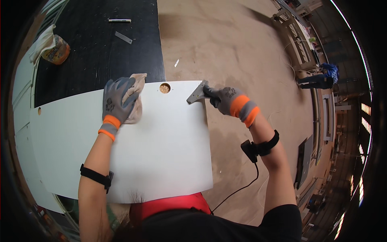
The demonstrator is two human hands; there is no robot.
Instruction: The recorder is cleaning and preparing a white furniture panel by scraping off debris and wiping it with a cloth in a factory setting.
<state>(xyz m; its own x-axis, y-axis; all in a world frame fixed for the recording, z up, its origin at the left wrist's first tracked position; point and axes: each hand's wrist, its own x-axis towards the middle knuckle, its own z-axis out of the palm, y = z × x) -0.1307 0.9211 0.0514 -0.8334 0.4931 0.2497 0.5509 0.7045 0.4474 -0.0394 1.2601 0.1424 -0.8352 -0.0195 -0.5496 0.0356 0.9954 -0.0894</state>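
Note:
A large white panel (161, 161) lies flat in front of me, with a round hole (165, 88) close to its far edge. My left hand (117, 99), in a grey and orange work glove, grips a beige cloth (137, 101) that rests on the panel. At the panel's far right corner, my gloved right hand (223, 99) is wrapped round the handle of a scraper (196, 93). The scraper's wide metal blade lies over the corner, its edge toward the panel; whether it touches the surface I cannot tell.
Beyond the panel is a black tabletop (92, 48) with a marker (119, 20) and a small metal blade (123, 38). A plastic jar (58, 50) with a white cloth over it stands at the far left. Far right, a person (322, 78) is near wooden racks (296, 44).

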